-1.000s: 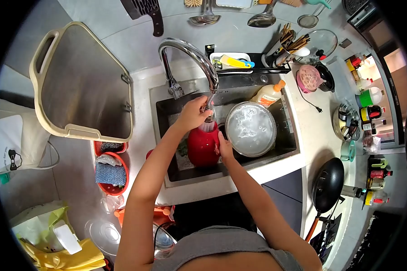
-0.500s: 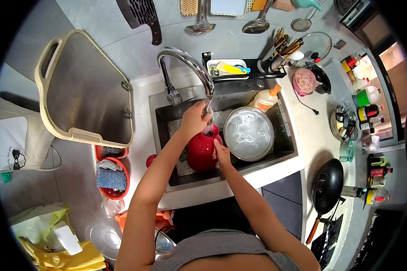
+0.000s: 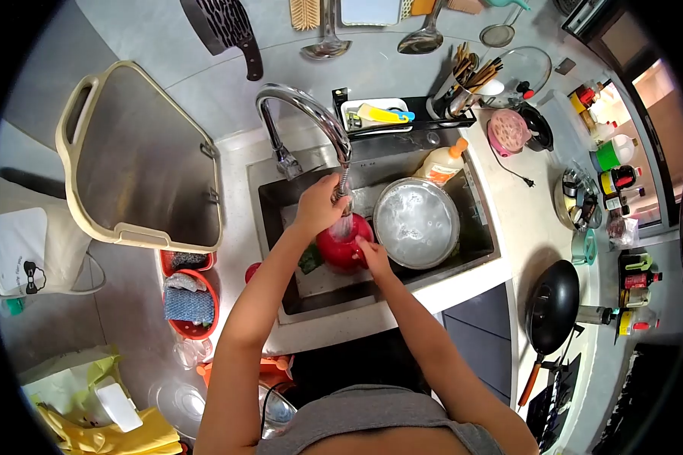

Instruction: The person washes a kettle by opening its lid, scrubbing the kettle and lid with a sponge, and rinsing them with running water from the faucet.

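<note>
In the sink [image 3: 311,302], my left hand [image 3: 318,206] is wrapped round the faucet's spray head [image 3: 343,189]. Water runs from it into a glossy red rounded vessel [image 3: 340,254] just below. My right hand [image 3: 372,256] grips the vessel's right side, fingers closed at its rim. To the right sits a round metal pot [image 3: 416,225] of cloudy, foamy water. Behind that pot leans a soap bottle [image 3: 442,164] with an orange cap. Something dark green [image 3: 310,259] lies on the sink floor left of the vessel.
A tall chrome faucet [image 3: 300,92] arches over the sink. Left of it leans a large cream-rimmed cutting board [image 3: 140,152]. Red baskets [image 3: 205,327] with cloths stand at the counter's left edge. Rightward are a black wok [image 3: 552,307] and a pink-lidded appliance [image 3: 508,131].
The red vessel has turned and shifted up under the spray, showing more sink floor below it. My right hand has moved with it. My left hand still holds the spray head.
</note>
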### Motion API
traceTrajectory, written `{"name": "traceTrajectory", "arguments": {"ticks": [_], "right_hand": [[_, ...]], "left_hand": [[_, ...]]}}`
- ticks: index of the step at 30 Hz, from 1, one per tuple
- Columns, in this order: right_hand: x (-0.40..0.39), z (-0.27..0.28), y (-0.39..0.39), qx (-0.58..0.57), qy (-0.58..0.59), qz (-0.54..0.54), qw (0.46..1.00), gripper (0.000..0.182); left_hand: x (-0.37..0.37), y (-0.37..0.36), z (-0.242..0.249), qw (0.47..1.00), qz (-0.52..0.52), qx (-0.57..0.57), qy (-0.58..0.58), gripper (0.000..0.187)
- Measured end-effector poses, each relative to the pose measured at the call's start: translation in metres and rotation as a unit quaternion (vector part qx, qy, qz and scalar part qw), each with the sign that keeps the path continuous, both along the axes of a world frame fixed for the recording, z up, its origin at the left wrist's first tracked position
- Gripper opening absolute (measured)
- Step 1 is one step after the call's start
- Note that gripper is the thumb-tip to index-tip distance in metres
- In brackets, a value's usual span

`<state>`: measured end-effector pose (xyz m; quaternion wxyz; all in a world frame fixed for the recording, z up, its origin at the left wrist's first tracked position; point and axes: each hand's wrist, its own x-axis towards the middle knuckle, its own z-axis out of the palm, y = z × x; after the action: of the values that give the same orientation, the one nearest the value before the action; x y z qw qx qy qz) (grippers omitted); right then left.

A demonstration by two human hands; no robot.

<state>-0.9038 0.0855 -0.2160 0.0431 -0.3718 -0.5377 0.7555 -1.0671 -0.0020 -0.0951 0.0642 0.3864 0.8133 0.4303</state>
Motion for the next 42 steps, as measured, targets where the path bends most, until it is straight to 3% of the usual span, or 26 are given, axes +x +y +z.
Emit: {"name": "traceTrajectory", "arguments": {"ticks": [3,6,8,12,15,18,21,24,26,29,33,36,37,40,42], "right_hand": [[-0.019,0.041,0.009,0.141,-0.187,0.098,0.967,0.044],[-0.024,0.010,0.022,0.215,-0.239,0.172,0.931,0.047],[-0.024,-0.011,0.023,0.190,-0.221,0.134,0.947,0.043],[-0.029,-0.043,0.019,0.221,-0.150,0.059,0.962,0.042],[-0.035,-0.019,0.012,0.157,-0.130,0.008,0.979,0.044],[-0.033,-0.063,0.014,0.273,-0.106,-0.009,0.956,0.036],[-0.004,-0.084,0.013,0.319,0.003,-0.053,0.946,0.030],[0.028,-0.043,0.008,0.310,0.029,-0.049,0.949,0.028],[0.033,-0.049,0.012,0.298,0.079,-0.037,0.951,0.036],[0.030,-0.048,0.013,0.322,0.098,-0.021,0.941,0.044],[0.032,-0.046,0.014,0.383,0.118,0.006,0.916,0.054],[0.034,-0.044,0.010,0.407,0.094,0.000,0.908,0.055],[0.034,-0.044,0.008,0.413,0.085,-0.006,0.907,0.055],[0.007,-0.048,0.002,0.412,0.066,-0.027,0.908,0.055],[-0.014,-0.025,-0.003,0.202,-0.045,-0.020,0.978,0.056]], "left_hand": [[-0.001,0.008,-0.004,0.999,-0.017,0.019,-0.043,0.027],[-0.002,0.016,-0.012,1.000,-0.001,0.017,-0.005,0.027],[0.001,0.014,-0.006,0.998,0.024,0.003,0.052,0.027],[0.000,0.004,0.007,0.999,0.009,-0.031,0.000,0.027],[-0.003,-0.002,0.006,1.000,0.004,-0.017,-0.012,0.027],[-0.002,-0.004,-0.001,0.999,-0.002,0.003,-0.039,0.028],[-0.004,-0.001,-0.007,0.997,-0.013,0.036,-0.062,0.027],[-0.003,-0.001,-0.012,0.998,-0.014,0.050,-0.042,0.027],[-0.001,0.004,-0.007,0.997,-0.022,0.057,-0.046,0.027],[0.002,0.013,-0.008,0.975,-0.037,0.094,-0.196,0.028],[-0.002,0.015,-0.013,1.000,0.012,0.015,-0.014,0.033],[-0.003,0.009,-0.006,0.987,0.054,-0.011,0.149,0.027],[-0.002,0.006,-0.003,0.992,0.036,-0.018,0.116,0.028],[-0.001,0.005,-0.013,0.999,-0.014,0.026,-0.041,0.028],[0.003,0.008,-0.014,0.993,-0.024,0.050,-0.102,0.028]]}}
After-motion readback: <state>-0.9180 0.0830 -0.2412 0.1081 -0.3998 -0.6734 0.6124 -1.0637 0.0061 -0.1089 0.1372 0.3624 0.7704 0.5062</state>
